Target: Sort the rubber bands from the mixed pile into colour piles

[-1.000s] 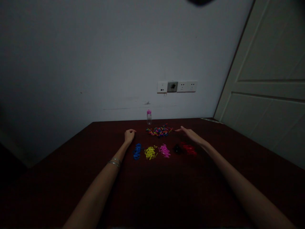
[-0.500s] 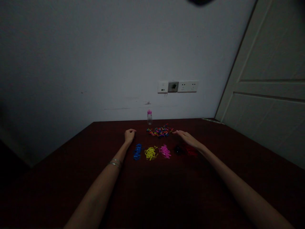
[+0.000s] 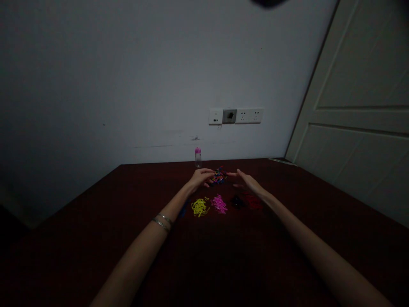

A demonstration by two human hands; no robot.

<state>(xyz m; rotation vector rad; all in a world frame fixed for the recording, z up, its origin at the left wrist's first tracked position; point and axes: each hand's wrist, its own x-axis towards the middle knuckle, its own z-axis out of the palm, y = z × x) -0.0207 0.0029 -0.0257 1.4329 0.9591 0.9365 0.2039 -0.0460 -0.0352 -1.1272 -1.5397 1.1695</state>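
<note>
Wall: pale, dim, beyond both grips.
Counter: dark red-brown, under both grips, back edge by the wall (image 3: pixel 159 76); counter (image 3: pixel 204 251) carries all the pcs.
Door: panelled door (image 3: pixel 358 85), well off to R of the R grip.
R arm: runs up from bottom R, slanting in to the R grip (image 3: pixel 248 181).
L arm: comes up from bottom L, slanting R, wrist low, ending at the L grip (image 3: pixel 200 177).
Socket row: socket plates (image 3: pixel 235 116) on wall, above & beyond the R grip.
L grip: back of hand up, fingers reaching R to near side of mixed pile, slightly curled; spread, thumb side parted from fingers. Contact w/ pcs: can't tell.
R grip: fingers point L at pile, spread, a gap btwn upper & lower ones; can't tell if a pc is in it.
Mixed pile: multicolor pile (image 3: pixel 219 175), btwn the 2 grips.
Bottle: clear bottle w/ pink top (image 3: pixel 198 158), upright, just behind L grip.
Sorted piles: yellow pile (image 3: pixel 200 207) & pink pile (image 3: pixel 219 204) nearer camera than L grip; black pile (image 3: pixel 237 201) & red pile (image 3: pixel 253 201) nearer than R grip, dim; blue pile (image 3: pixel 182 210) partly hidden by L arm.
Bands: thin bracelets (image 3: pixel 161 223), behind L grip at wrist.
</note>
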